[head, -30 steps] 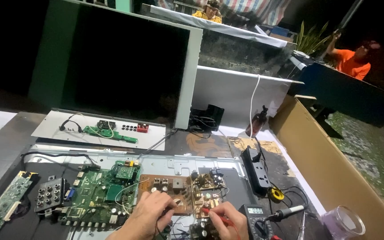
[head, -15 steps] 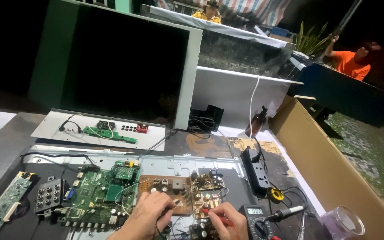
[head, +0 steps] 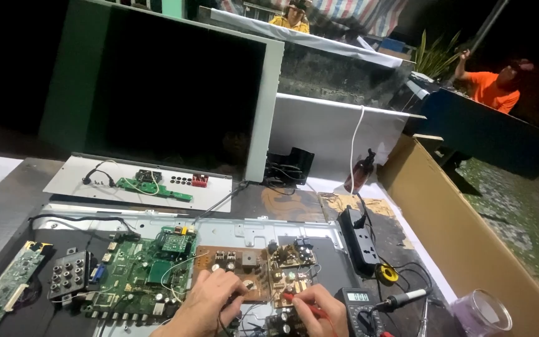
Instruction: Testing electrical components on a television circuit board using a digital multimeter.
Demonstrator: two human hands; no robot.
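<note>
Head view: right hand (head: 319,310) fingers pinch red probe (head: 299,300) on brown circuit board (head: 263,271); left hand (head: 210,299) fingers curled, contents unclear.

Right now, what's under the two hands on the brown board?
Under the left hand and right hand the brown circuit board shows capacitors and coils; its lower edge is covered.

Main board (head: 141,274) lies left of power board (head: 254,268); multimeter (head: 360,306) right.
</note>
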